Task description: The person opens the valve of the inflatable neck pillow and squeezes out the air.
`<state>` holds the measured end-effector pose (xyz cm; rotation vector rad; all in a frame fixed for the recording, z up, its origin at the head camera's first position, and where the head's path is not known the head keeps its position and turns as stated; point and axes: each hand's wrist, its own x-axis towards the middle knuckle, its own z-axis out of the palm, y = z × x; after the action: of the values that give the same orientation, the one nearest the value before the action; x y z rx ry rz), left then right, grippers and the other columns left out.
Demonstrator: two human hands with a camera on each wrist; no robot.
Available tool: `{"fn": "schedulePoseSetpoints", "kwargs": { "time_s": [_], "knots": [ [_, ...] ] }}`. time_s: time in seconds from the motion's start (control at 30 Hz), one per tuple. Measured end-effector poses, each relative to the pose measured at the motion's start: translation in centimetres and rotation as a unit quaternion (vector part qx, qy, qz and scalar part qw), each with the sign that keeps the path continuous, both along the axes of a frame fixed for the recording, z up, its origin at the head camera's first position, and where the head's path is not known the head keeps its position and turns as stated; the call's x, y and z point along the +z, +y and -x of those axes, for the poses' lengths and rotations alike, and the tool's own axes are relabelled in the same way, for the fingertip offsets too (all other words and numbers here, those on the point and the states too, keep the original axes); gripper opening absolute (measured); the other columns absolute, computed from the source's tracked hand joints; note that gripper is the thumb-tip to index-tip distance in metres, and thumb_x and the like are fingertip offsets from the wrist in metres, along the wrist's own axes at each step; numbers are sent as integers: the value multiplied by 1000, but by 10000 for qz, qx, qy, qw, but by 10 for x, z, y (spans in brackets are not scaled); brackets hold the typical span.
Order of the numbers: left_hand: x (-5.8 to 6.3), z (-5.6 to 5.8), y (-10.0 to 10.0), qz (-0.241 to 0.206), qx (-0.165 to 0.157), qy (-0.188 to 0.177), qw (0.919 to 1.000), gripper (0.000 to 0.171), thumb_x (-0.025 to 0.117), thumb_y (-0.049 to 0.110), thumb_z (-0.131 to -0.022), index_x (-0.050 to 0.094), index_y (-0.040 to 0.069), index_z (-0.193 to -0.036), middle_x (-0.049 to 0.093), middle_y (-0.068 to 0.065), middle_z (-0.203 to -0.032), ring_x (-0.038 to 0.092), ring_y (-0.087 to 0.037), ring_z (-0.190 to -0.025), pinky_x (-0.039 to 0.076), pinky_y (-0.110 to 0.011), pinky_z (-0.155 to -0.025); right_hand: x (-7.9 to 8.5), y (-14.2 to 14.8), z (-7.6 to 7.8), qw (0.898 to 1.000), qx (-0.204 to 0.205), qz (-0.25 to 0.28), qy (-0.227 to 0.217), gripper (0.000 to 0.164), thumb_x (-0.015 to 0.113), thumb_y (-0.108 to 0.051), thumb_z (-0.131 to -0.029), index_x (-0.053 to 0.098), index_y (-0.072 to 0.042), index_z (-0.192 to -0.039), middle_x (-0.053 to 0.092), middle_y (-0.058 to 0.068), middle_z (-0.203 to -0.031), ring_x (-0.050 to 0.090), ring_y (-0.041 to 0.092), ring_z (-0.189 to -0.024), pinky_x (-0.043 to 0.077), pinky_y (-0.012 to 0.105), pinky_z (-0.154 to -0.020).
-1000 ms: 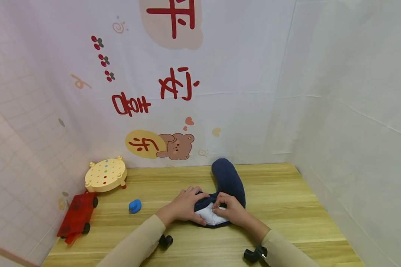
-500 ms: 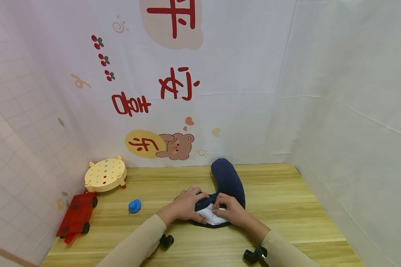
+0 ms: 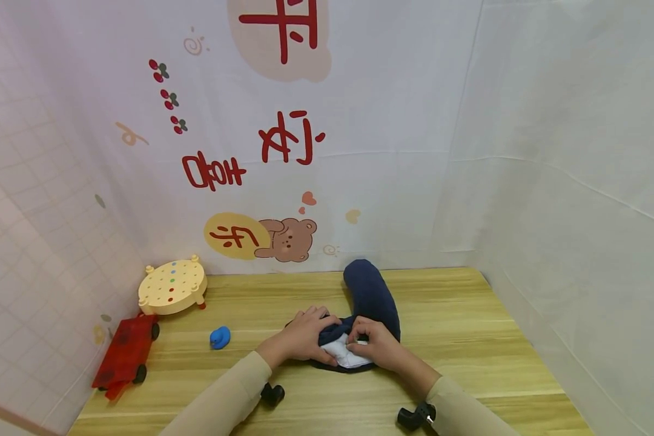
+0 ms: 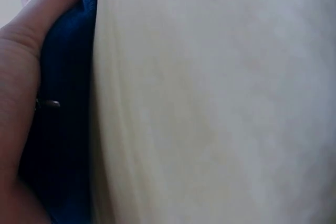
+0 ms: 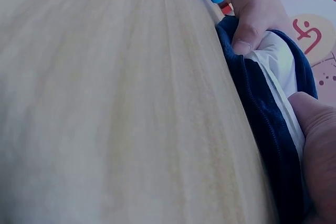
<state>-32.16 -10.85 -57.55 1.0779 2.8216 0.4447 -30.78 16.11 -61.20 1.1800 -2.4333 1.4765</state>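
A navy neck pillow (image 3: pixel 372 290) lies curved on the wooden table, its cover unzipped at the near end. White inner filling (image 3: pixel 338 351) shows through the opening. My left hand (image 3: pixel 303 336) grips that end from the left, fingers spread over the top and thumb at the opening's near edge. From the right, my right hand (image 3: pixel 380 346) pinches the white inner with thumb and curled fingers. The zipper (image 5: pixel 265 116) runs along the near edge of the opening in the right wrist view. In the left wrist view, a small metal zipper pull (image 4: pixel 51 104) shows beside the left hand.
A small blue toy duck (image 3: pixel 220 337) sits left of the hands. Farther left are a red toy cart (image 3: pixel 126 350) with black wheels and a round cream dotted board (image 3: pixel 173 287) with short legs. A printed white curtain (image 3: pixel 392 181) stands behind the table.
Hardly anything differs. Both hands keep their hold at the opening, and the pillow's far end has drifted very slightly left.
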Motion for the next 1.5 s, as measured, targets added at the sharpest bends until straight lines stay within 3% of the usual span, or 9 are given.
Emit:
{"fn": "schedulePoseSetpoints", "kwargs": {
  "time_s": [1.03,1.5],
  "knots": [
    [-1,0,-2,-256,-122,-148,9995,84,86,77,-81,65,33,-149,57,8,-134,48,-13,-113,41,-39,-92,2,-2,-2,9998,-31,-160,130,16,89,-3,-93,80,-16,-93,71,1,-98,69,22,-97,57,30,-88],
    [-1,1,-2,-275,-119,-232,9993,84,86,78,-81,64,34,-150,57,8,-136,48,-14,-117,40,-40,-93,3,-2,0,9995,-50,-289,79,16,89,-5,-94,80,-19,-91,70,-3,-97,68,17,-97,56,27,-88]
  ]
}}
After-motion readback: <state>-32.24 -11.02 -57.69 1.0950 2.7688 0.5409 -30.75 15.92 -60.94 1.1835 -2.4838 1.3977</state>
